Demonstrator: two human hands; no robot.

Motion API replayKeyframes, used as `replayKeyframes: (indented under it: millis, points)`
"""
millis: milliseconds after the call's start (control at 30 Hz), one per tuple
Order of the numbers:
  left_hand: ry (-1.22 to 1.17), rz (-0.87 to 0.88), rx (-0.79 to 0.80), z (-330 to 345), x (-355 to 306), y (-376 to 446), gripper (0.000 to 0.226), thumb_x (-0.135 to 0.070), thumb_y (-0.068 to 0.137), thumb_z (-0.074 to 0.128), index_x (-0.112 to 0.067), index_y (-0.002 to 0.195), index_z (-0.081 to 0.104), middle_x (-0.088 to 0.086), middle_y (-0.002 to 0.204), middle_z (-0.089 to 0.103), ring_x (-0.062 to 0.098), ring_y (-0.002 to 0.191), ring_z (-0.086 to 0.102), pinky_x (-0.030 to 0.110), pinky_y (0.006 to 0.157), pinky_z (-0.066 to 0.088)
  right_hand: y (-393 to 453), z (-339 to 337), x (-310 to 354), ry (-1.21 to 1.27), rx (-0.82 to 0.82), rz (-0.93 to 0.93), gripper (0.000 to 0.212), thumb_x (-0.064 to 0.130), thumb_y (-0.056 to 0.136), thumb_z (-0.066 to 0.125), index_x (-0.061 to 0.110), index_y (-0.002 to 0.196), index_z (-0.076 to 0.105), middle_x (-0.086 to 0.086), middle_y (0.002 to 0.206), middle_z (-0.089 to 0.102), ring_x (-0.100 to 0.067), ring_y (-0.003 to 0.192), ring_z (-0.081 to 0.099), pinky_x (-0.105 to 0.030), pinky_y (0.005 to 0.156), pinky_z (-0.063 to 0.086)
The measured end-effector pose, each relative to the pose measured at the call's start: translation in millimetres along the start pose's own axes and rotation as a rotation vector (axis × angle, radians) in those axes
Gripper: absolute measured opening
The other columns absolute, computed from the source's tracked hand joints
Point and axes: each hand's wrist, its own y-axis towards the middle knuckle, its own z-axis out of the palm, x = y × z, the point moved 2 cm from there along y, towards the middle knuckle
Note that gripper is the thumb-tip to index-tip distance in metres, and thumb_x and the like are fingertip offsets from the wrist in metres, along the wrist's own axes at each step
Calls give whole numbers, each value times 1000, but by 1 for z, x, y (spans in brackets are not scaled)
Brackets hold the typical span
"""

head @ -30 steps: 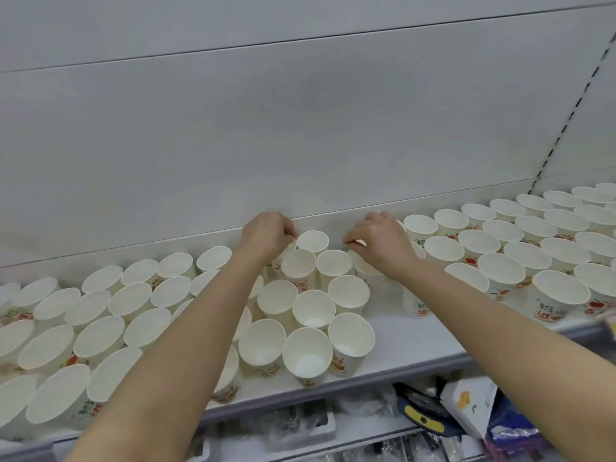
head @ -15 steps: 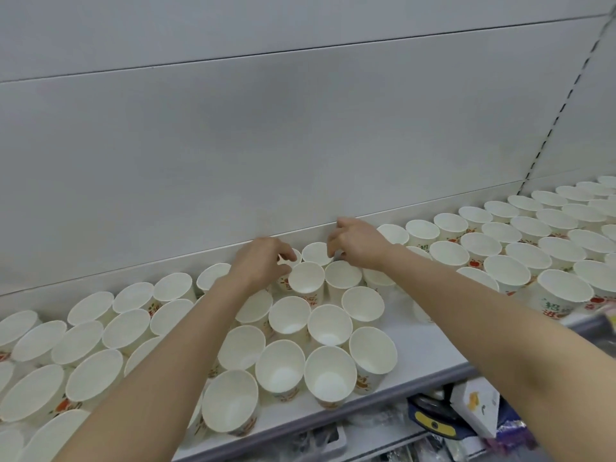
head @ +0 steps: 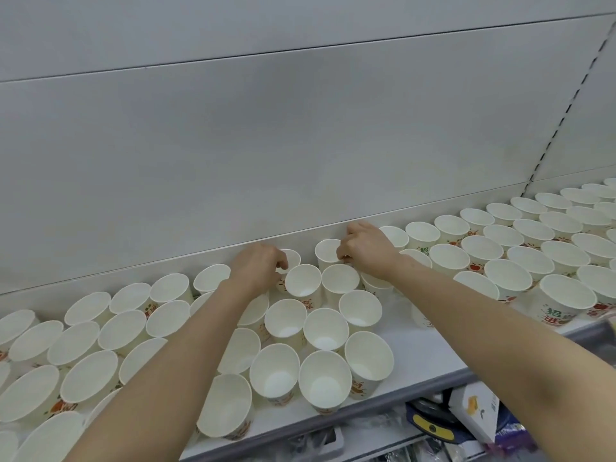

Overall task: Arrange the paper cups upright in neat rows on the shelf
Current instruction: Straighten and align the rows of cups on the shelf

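Observation:
Several white paper cups with red and green print stand upright in rows on the white shelf point(head: 420, 355). My left hand point(head: 256, 268) reaches to the back row and pinches the rim of a back cup point(head: 290, 258), most of which it hides. My right hand point(head: 365, 250) grips the rim of another back-row cup point(head: 327, 252) near the rear wall. A middle cluster of cups point(head: 321, 328) sits between my forearms.
Rows of cups fill the left part point(head: 90, 331) and the right part point(head: 530, 248) of the shelf. A bare strip of shelf lies right of the middle cluster. Below the shelf edge lie a white box point(head: 476, 408) and a black-yellow item point(head: 433, 425).
Both hands have moved farther back and toward each other at the rear row. The view has shifted, so the cups sit lower and more to the right.

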Motion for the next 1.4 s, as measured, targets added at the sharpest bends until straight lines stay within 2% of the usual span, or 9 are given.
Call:
replayKeyframes:
  millis: [100,233,433,600,800,933,1133,1267,1400]
  points:
    - [-2,-15,12,2,-3,3,14,-28,83,67,-31,94,75,-5,97,71,20,96,63,26,70,47,-1,-1,-2,-29,-11,25,23,10,46,79,22,50,60,8,47,54,-21,61,44,-27,56,33]
    - [34,37,-1,2,-16,4,18,-25,84,64,-28,96,76,1,96,70,25,96,63,26,69,45,-4,0,-6,-45,-25,69,20,11,50,79,22,53,63,7,50,56,-21,64,47,-27,60,27]
    - [-37,54,-66,-16,-16,-11,29,-16,87,64,-31,111,70,-6,111,66,18,110,55,30,81,45,-19,-25,-7,261,-75,226,27,7,77,68,21,99,74,3,93,72,-24,94,53,-35,79,42]
    - [-255,57,-130,-31,-35,-36,14,-23,86,67,-31,94,75,-12,93,68,12,90,61,33,76,49,-73,-54,7,558,-183,308,15,12,82,70,23,90,77,18,76,63,-17,84,56,-36,71,47]
    - [-303,182,-82,-21,-82,-48,10,-25,83,70,-32,90,74,-15,89,69,8,84,60,34,74,51,-141,-70,47,655,-296,268,9,26,79,75,22,87,76,12,84,71,-11,80,56,-35,71,51]
    - [-329,221,-35,-11,-113,-53,4,-31,83,71,-31,85,74,-17,80,64,5,79,59,31,71,50,-179,-74,90,657,-323,125,32,53,78,67,24,89,75,18,88,69,-10,84,52,-27,74,42]
    - [-282,182,25,-6,-145,-59,10,-38,76,75,-28,79,75,-16,78,67,5,76,60,30,66,51,-194,-54,113,566,-364,66,10,31,74,74,23,80,73,15,80,67,-15,82,50,-26,71,29]
    - [-173,106,53,-4,-157,-58,16,-42,70,75,-27,75,72,-12,80,69,11,79,63,33,67,54,-200,-43,112,539,-356,80,15,27,69,80,22,81,73,13,81,68,-14,83,49,-26,74,28]
    - [-69,87,59,-2,-169,-58,12,-36,67,74,-27,68,66,-8,79,67,16,81,62,24,57,39,-203,-42,111,508,-375,93,17,17,65,84,20,77,72,11,78,68,-15,81,51,-29,72,30]
